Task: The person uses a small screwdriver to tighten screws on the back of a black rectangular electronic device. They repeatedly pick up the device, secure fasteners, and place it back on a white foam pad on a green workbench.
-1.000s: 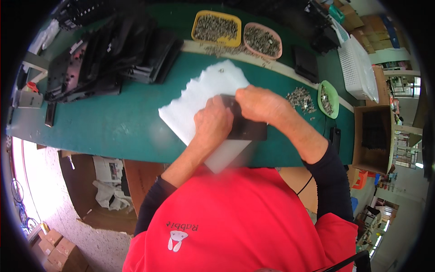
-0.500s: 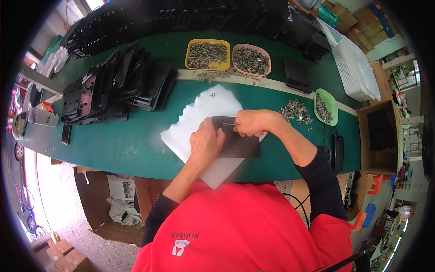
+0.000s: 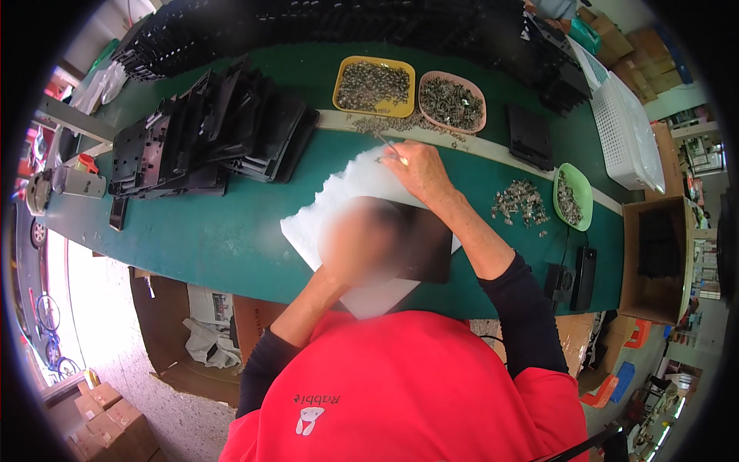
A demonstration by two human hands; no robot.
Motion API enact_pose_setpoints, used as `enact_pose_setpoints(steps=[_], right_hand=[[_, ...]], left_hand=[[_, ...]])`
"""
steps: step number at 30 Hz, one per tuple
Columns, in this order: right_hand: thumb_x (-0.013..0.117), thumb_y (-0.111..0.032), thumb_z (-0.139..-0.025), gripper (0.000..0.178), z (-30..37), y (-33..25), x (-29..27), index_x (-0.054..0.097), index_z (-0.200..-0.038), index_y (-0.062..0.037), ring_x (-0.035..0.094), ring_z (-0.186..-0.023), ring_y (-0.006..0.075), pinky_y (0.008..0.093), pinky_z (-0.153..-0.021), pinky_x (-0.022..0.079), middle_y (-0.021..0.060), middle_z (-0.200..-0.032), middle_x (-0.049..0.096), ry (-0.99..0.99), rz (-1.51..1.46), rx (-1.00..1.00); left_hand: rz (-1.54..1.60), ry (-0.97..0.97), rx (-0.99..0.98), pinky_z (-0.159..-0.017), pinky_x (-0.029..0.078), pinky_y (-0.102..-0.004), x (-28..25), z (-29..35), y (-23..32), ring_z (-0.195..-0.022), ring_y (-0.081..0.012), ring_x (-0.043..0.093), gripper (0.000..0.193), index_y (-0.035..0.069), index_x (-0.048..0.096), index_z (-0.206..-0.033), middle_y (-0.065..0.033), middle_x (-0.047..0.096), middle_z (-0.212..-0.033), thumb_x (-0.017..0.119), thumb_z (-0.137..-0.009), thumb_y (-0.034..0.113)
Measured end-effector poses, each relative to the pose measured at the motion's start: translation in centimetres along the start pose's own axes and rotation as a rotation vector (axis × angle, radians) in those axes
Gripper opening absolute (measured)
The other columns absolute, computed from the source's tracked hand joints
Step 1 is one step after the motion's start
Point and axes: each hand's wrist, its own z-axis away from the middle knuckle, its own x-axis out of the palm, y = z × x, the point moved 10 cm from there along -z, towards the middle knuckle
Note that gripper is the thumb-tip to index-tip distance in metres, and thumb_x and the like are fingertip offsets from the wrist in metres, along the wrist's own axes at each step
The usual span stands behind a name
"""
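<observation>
so your dark panel is lying flat on the white sheet, right in front of you, and it's barely shifted from where it was half a second ago. your left hand is over its left part, but there's a big blur right there, so i honestly can't tell if you're gripping the edge or just pressing down.

the big change is your right hand: it was down on the panel with the thin tool, and now it's up past the panel's far edge, over the top of the sheet. fingers are closed around the tool, which points up and left. there's a tiny metal piece by your fingertips; can't tell if you're touching it. imo that means the tool work on the panel is on pause, with nothing from that hand on it right now.

further out on the green table, you've got a loose metal pile off to the right beside the green tray, plus the yellow tray and pink tray at the back, both loaded with small metal bits. black panel stack sits over on the left.
</observation>
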Motion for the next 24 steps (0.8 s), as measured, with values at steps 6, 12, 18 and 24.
enact_pose_setpoints(steps=[6,12,18,24], right_hand=[[0.066,-0.017,-0.085,0.019,-2.9,-0.6,0.0,0.070,-0.090,0.0006,0.067,-0.088,0.0381,0.0460,-0.080,0.052,0.0204,-0.092,0.070,0.051,0.021,-0.049],[0.064,-0.017,-0.084,0.017,-4.7,-1.1,1.3,0.069,-0.085,0.0001,0.067,-0.082,0.0405,0.0487,-0.076,0.053,0.0216,-0.083,0.069,0.018,0.103,0.057],[0.067,-0.018,-0.084,0.019,-4.4,0.2,-0.6,0.069,-0.086,0.0007,0.068,-0.065,0.0311,0.0410,-0.063,0.054,0.0182,-0.075,0.069,0.133,-0.066,-0.020],[0.072,-0.013,-0.081,0.016,1.5,0.7,-2.8,0.068,-0.088,-0.0001,0.054,-0.043,0.0062,0.0199,-0.036,0.033,0.0047,-0.063,0.064,-0.135,-0.517,0.334]], left_hand=[[0.028,-0.108,0.007,-0.063,0.050,-0.0375,-2.1,-1.1,1.0,-0.064,-0.0262,0.063,0.041,0.000,0.062,-0.118,-0.0146,0.063,-0.073,0.068,-0.080,0.015],[0.000,-0.223,0.087,-0.064,0.050,-0.0370,-3.3,-2.8,2.0,-0.065,-0.0256,0.061,0.042,0.005,0.066,-0.118,-0.0121,0.063,-0.074,0.069,-0.078,0.017],[0.010,-0.391,0.193,-0.064,0.050,-0.0358,-0.5,-5.1,1.1,-0.067,-0.0233,0.062,0.039,0.002,0.068,-0.112,-0.0120,0.064,-0.073,0.072,-0.077,0.020],[0.137,-0.415,0.045,-0.073,0.051,-0.0355,-0.5,-6.4,-0.9,-0.079,-0.0213,0.064,0.036,0.001,0.069,-0.107,-0.0122,0.069,-0.089,0.074,-0.075,0.016]])
